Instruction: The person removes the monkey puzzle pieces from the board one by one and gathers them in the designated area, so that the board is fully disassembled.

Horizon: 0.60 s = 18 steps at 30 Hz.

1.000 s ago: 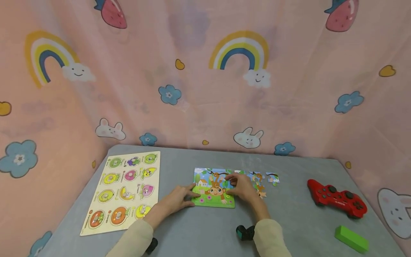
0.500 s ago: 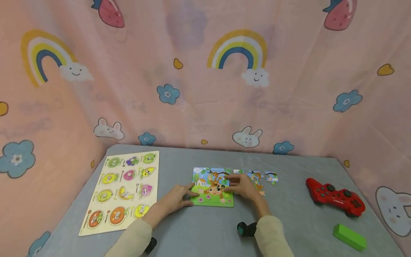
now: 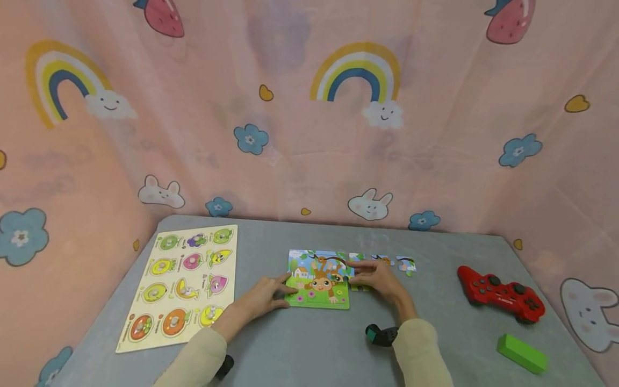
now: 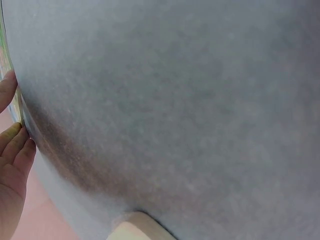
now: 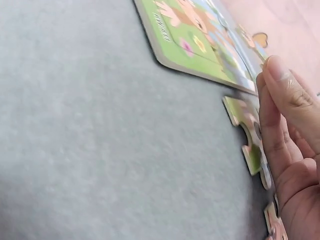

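Note:
A monkey jigsaw puzzle [image 3: 319,295] in a flat green-edged board lies mid-table. My left hand [image 3: 263,295] rests at its left edge, thumb and fingers spread along the side; the left wrist view catches those fingertips [image 4: 15,135] against the board's thin edge. Just past the right edge, my right hand [image 3: 379,277] pinches a small light-blue puzzle piece [image 3: 351,272] between thumb and fingers. In the right wrist view, the thumb [image 5: 285,82] partly hides that piece. Below the hand lie loose puzzle pieces [image 5: 247,132], partly covered by it in the head view.
Behind the right hand are more loose pieces, one [image 3: 406,264] farthest right. A wooden fruit knob puzzle [image 3: 181,277] lies at the left. To the right are a red game controller [image 3: 500,294] and a green block [image 3: 522,353]. A patterned pink curtain [image 3: 290,161] backs the grey table.
My right hand has shifted rightward from over the board's right side to just beyond its edge, uncovering loose pieces below. The left hand stays at the left edge. The head view has shifted slightly.

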### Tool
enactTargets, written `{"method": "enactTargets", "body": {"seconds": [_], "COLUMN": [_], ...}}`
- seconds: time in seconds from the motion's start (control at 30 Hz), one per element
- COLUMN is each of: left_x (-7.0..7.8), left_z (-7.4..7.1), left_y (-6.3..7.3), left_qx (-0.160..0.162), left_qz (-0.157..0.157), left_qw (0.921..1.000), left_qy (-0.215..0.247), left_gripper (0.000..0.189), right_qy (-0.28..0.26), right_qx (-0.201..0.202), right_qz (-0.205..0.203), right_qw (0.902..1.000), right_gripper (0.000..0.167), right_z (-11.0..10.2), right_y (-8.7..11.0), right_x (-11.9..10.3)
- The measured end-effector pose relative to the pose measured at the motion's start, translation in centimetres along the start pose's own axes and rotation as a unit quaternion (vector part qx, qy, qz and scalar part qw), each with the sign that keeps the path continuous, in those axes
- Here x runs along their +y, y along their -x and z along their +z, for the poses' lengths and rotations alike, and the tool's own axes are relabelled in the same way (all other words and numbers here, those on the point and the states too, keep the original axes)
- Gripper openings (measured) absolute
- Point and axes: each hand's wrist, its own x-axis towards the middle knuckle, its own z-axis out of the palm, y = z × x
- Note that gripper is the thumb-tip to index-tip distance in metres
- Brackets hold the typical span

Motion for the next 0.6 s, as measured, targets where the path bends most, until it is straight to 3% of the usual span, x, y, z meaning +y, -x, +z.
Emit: {"method": "enactTargets", "body": {"seconds": [0.2,0.47,0.6], "left_x": [0.0,0.2,0.1], "left_z": [-0.1,-0.2,-0.2], "left_y": [-0.1,-0.1,-0.1], "left_qx": [-0.002,-0.003,-0.003], "left_qz": [-0.007,-0.007,-0.009], "left_qw": [0.9999,0.9999,0.9999], "left_qy": [-0.009,-0.008,-0.008], "left_gripper": [0.035,0.034,0.034], "right_qy": [-0.025,0.005,0.006], "right_qx": [0.001,0.021,0.031], "right_qz": [0.014,0.061,0.059], "right_qw": [0.9996,0.9979,0.9978], "right_gripper": [0.048,0.053,0.053], "right_z": [-1.3,-3.5,-4.9], "right_y": [0.2,1.8,2.5], "right_x": [0.5,0.3,0.5]}}
